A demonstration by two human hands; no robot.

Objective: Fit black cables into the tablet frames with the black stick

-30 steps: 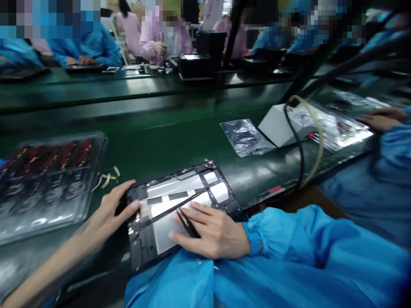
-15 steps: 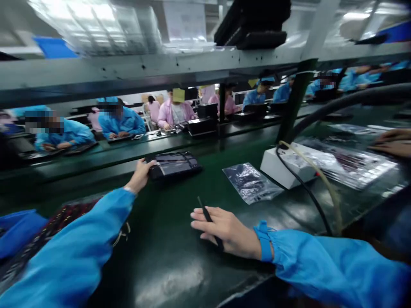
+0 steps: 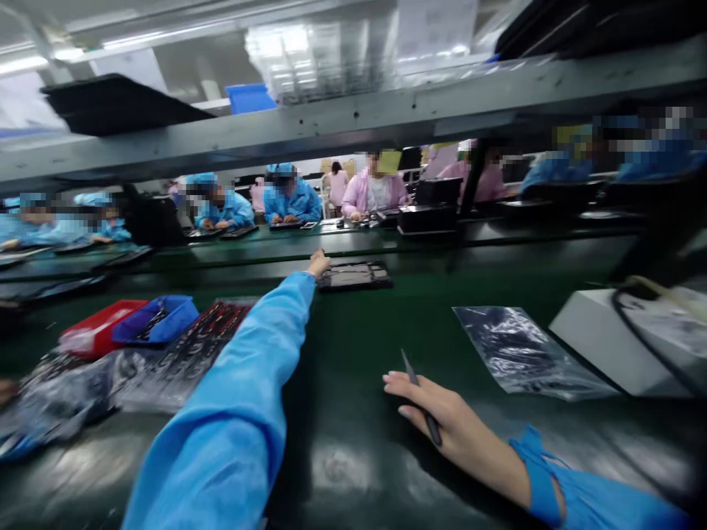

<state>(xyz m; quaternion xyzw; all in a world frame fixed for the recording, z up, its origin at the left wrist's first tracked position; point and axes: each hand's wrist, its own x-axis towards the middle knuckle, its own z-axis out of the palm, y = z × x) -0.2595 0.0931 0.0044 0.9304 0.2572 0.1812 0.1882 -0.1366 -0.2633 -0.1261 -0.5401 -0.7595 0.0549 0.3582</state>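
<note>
At the far side of the green work surface (image 3: pixel 353 331), my left hand (image 3: pixel 319 263) is at the left end of a flat black tablet-like device (image 3: pixel 356 274). The device lies flat. My left fingers are small and partly hidden, so whether they still grip its edge is unclear. Nearer to me, my right hand (image 3: pixel 450 412) holds dark pointed tweezers (image 3: pixel 424 405) between thumb and fingers, tip up and away from me. Right of that hand lies a clear plastic bag (image 3: pixel 524 350).
A red bin (image 3: pixel 102 327), a blue bin (image 3: pixel 157 320) and bagged parts (image 3: pixel 171 364) are on the left. A white box (image 3: pixel 624 342) with cables stands right. A metal shelf beam (image 3: pixel 331 121) crosses overhead. Several people sit at work across the line.
My view has swung left, bringing the bins into sight. The device, tilted in my left hand before, now lies flat and farther off. My right hand keeps the tweezers.
</note>
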